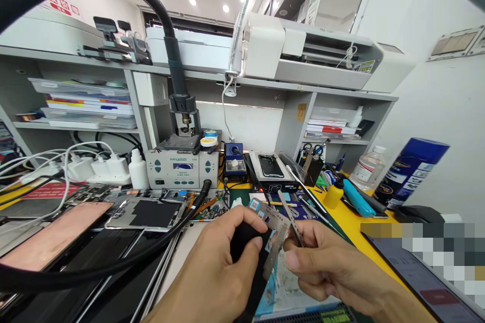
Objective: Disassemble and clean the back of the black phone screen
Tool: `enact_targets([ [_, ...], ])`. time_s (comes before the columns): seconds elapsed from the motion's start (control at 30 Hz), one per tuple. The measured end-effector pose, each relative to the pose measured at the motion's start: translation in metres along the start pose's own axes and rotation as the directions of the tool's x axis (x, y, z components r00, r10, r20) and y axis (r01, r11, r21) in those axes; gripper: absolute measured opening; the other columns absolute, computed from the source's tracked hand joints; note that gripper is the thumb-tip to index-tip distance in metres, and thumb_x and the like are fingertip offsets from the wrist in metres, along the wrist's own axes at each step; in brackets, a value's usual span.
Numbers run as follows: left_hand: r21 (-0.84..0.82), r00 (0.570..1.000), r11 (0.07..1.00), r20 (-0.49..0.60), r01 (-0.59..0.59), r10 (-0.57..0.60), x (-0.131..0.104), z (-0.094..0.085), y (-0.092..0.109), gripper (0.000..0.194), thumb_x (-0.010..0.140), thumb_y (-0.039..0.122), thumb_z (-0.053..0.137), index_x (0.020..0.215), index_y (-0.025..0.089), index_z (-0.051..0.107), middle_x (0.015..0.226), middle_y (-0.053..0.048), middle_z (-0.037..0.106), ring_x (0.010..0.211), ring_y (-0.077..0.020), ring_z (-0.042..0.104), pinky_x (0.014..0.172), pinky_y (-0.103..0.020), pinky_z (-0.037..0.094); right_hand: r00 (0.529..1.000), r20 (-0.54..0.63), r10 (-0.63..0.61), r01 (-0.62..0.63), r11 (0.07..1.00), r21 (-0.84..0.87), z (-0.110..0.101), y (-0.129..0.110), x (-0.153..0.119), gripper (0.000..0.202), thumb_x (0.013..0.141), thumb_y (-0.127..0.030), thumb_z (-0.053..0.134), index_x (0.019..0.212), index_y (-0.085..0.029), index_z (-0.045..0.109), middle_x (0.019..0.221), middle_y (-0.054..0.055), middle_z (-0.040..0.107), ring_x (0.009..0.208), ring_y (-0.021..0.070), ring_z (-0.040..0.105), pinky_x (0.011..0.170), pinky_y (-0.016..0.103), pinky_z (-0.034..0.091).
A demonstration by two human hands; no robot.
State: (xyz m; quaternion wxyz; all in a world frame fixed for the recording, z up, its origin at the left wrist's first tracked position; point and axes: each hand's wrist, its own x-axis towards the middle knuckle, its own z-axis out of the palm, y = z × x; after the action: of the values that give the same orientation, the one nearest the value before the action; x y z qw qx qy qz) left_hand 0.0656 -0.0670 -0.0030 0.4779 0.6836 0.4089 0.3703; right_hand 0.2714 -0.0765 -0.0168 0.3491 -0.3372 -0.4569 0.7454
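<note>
My left hand (223,262) is closed on a flat black phone part (261,262), thumb on top and fingers curled round its edge. A silvery metal plate with small holes (278,227) and a blue label (255,205) show at its upper end. In my right hand (326,262) is a pair of metal tweezers (291,214), pinched between thumb and fingers with one end pointing up. The right fingertips are close beside the plate's right edge; whether they touch it I cannot tell. Below both hands is a pale blue and white work surface (290,287).
A thick black hose (159,257) arches across the left side, over several phone screens (60,237). Behind stand a hot-air station (182,171), a soldering unit (235,164) and a heating plate holding a phone (270,165). A blue spray can (411,171) and clear bottle (367,167) stand right.
</note>
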Motion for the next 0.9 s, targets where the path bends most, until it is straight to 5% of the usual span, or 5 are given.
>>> enact_targets([
  [0.57,-0.027,0.999,0.999,0.035,0.031,-0.030,-0.0003,0.0012,0.0017,0.012,0.083,0.034,0.058,0.081,0.022,0.059,0.078,-0.003,0.064,0.075,-0.0190,0.056,0.061,-0.027,0.038,0.998,-0.055,-0.006,0.005,1.000,-0.015,0.0060,0.0020,0.0028,0.029,0.075,-0.022,0.084,0.081,-0.018,0.056,0.049,-0.014,0.036,0.038,0.0008,0.019,0.037,0.019,0.014],
  [0.77,0.007,0.996,0.996,0.029,0.086,-0.086,0.0027,0.0037,-0.0017,0.008,0.078,0.029,0.060,0.079,0.021,0.061,0.066,0.003,0.052,0.061,-0.0139,0.043,0.056,-0.027,0.030,0.996,-0.084,0.000,-0.002,1.000,-0.025,0.0075,0.0003,0.0041,0.031,0.074,-0.024,0.084,0.076,-0.017,0.055,0.049,-0.014,0.030,0.041,0.0017,0.015,0.039,0.019,0.013],
  [0.9,0.034,0.997,0.997,-0.012,0.073,-0.073,0.0036,0.0028,-0.0005,0.009,0.076,0.027,0.060,0.073,0.019,0.065,0.070,0.001,0.059,0.065,-0.0153,0.048,0.061,-0.028,0.034,0.995,-0.102,-0.001,-0.003,0.999,-0.039,0.0074,0.0023,0.0046,0.029,0.074,-0.024,0.084,0.075,-0.017,0.056,0.049,-0.014,0.028,0.041,0.0022,0.013,0.039,0.020,0.013],
])
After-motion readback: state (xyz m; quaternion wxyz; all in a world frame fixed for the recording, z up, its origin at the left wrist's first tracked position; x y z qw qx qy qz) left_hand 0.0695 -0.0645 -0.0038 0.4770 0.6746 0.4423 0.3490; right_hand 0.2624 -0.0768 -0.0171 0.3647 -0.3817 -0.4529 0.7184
